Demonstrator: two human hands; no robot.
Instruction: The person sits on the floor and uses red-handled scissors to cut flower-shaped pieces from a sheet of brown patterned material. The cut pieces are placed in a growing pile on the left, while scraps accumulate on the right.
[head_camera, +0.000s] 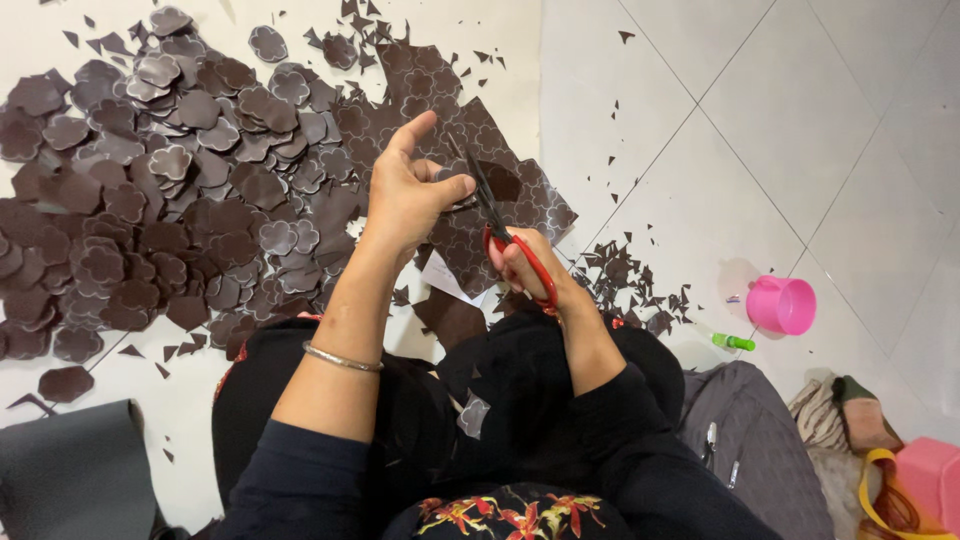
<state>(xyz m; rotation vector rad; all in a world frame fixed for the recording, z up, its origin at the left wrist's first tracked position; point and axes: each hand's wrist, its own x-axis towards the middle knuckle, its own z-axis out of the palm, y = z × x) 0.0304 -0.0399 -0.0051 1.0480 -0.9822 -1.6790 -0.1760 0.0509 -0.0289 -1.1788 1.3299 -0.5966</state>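
I see right hand (520, 262) clamped on red-handled scissors (500, 225); left hand (408, 195) fingers pinching thin dark-brown sheet piece (458, 192), floppy, light; I'd grip near cut.

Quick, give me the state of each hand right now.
Left hand: closed on a small dark brown piece, index finger raised.
Right hand: closed on the red-handled scissors.

Left hand (408, 195) pinches a small dark piece (452, 172), index finger up. Right hand (528, 268) works red-handled scissors (497, 222), blades at the piece. Big pile of dark flower cutouts (170, 190) on floor left of scissors. Scrap bits (625, 280) just right of them; pink cup (781, 304) further right w/ green marker (733, 342) near it. Bangle (342, 358) on left wrist.
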